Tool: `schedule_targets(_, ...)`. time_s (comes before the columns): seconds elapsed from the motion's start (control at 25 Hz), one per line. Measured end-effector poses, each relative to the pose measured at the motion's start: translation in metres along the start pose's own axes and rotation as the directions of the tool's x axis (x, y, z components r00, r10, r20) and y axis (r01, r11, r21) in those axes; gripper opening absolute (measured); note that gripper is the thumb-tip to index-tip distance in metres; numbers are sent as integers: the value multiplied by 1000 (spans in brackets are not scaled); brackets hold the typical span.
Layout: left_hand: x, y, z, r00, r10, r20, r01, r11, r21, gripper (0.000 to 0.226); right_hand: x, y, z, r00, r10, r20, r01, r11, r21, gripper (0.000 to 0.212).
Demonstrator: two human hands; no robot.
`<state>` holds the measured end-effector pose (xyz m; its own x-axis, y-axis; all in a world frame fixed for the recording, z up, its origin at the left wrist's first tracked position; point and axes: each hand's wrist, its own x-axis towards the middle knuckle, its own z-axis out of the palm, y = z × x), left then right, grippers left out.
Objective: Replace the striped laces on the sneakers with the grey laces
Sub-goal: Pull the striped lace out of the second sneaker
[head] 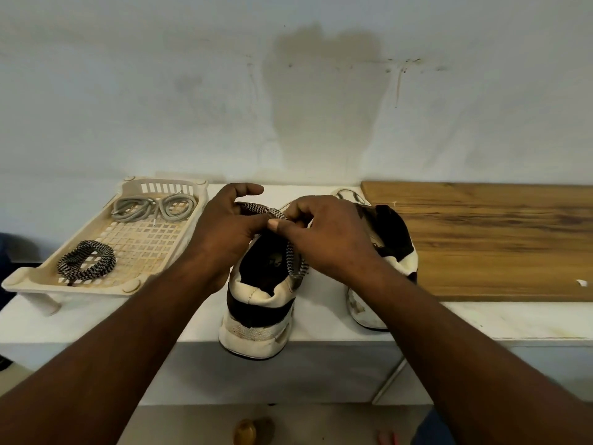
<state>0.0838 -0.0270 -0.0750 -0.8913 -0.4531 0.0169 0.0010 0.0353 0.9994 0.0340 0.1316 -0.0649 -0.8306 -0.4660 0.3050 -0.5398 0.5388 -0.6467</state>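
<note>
Your left hand (224, 226) and right hand (324, 232) both pinch the striped lace (256, 208) above the tongue of the near sneaker (256, 303), whose heel overhangs the counter (321, 322) edge. A hard tug could drag it off, or jam the lace tip in an eyelet. Left to right: grey laces (150, 207) coiled at the tray's (96, 289) far end, a zigzag black-and-white coil (77, 273) at its near end, the held lace flat and woven with one end hanging by the collar.
</note>
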Motion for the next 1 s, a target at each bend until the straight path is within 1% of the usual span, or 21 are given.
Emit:
schedule_targets(0.04,-1,0,0,1000,-5,21,4,1000,16,51,2,1,-1,1000,6,-6,-6,997,78,25)
schedule_targets(0.08,-2,1,-1,999,-10,34,9,999,47,49,4,1,-4,999,26,-28,-19,970,244,22)
schedule_targets(0.12,-2,1,-1,999,-19,32,16,997,81,46,5,-1,-9,996,61,-57,-27,880,474,19)
schedule_targets(0.16,-1,0,-1,999,-30,10,29,994,104,44,7,-3,-17,991,110,-79,-27,732,681,18)
schedule_targets(0.2,-1,0,0,999,-40,-27,43,992,120,42,8,-4,-25,981,166,-102,-22,614,789,18)
schedule_targets(0.24,0,-1,0,997,-37,-73,47,988,146,43,9,-3,-29,968,212,-132,-20,594,804,17)
schedule_targets(0.28,0,-2,0,993,0,-121,26,976,217,46,11,1,-30,955,239,-175,-39,688,725,12)
schedule_targets(0.32,-1,-3,-1,985,83,-155,-25,939,343,49,12,4,-29,947,245,-209,-85,817,571,7)
schedule_targets(0.36,-2,-3,-2,970,192,-149,-98,871,482,50,11,7,-24,946,234,-223,-137,915,380,20)
schedule_targets(0.4,-3,-3,-3,950,297,-97,-190,796,574,48,9,9,-19,951,212,-224,-162,961,222,38)
schedule_targets(0.44,-4,-2,-3,932,363,-26,-273,744,610,42,7,10,-14,956,168,-241,-144,983,111,51)
schedule_targets(0.48,-3,-1,-3,919,391,46,-333,711,619,35,5,9,-11,956,92,-278,-89,996,25,55)
schedule_targets(0.52,-3,-1,-2,910,399,112,-376,683,627,28,3,4,-11,949,-10,-316,-2,999,-37,51)
schedule_targets(0.56,-2,-1,-2,904,393,169,-404,657,636,23,3,2,-11,941,-90,-326,72,995,-68,43)
schedule_targets(0.6,-2,-2,-1,900,379,214,-423,644,638,19,1,0,-13,947,-139,-291,119,989,-86,35)
schedule_targets(0.64,-1,-3,-2,897,367,247,-437,640,632,16,-1,-3,-13,962,-161,-222,140,984,-106,30)
schedule_targets(0.68,0,-5,-3,891,367,267,-450,632,631,15,-4,-5,-12,976,-166,-138,147,979,-138,31)
schedule_targets(0.76,2,-7,-6,877,380,296,-475,583,659,16,-10,-6,-7,988,-155,15,155,961,-230,42)
schedule_targets(0.8,4,-7,-7,867,389,312,-490,549,677,17,-12,-5,-4,989,-134,62,146,955,-257,49)
schedule_targets(0.88,6,-7,-7,842,418,341,-522,471,710,17,-15,-1,2,990,-119,74,133,961,-243,54)
schedule_targets(1.0,5,-7,-3,804,463,372,-546,329,770,11,-18,2,6,994,-107,38,112,975,-193,55)
